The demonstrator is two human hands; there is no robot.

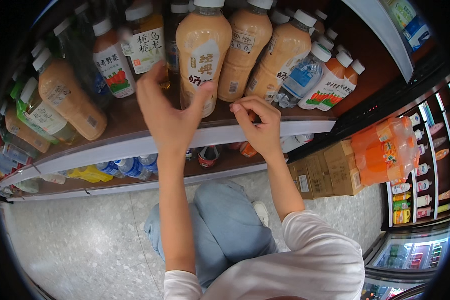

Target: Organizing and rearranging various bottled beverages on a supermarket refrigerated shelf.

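Note:
My left hand (172, 108) is raised before the upper shelf, thumb and fingers apart with nothing between them. Just behind it stand a large milk tea bottle (202, 45) with a white cap and a bottle of amber tea (145, 48) with a white label. My right hand (259, 120) is at the shelf's front edge, its fingers curled; whether they hold something small cannot be told. Beyond it are two more milk tea bottles, one upright (243, 52) and one tilted (281, 56). A clear bottle with a blue label (303, 73) leans beside them.
Juice bottles with carrot pictures (328, 88) stand at the shelf's right end. The white shelf edge (97, 153) curves across the front. Blue-labelled bottles (129, 167) lie on the lower shelf. Cardboard boxes (322, 170) and an orange drink multipack (386, 150) sit on the right.

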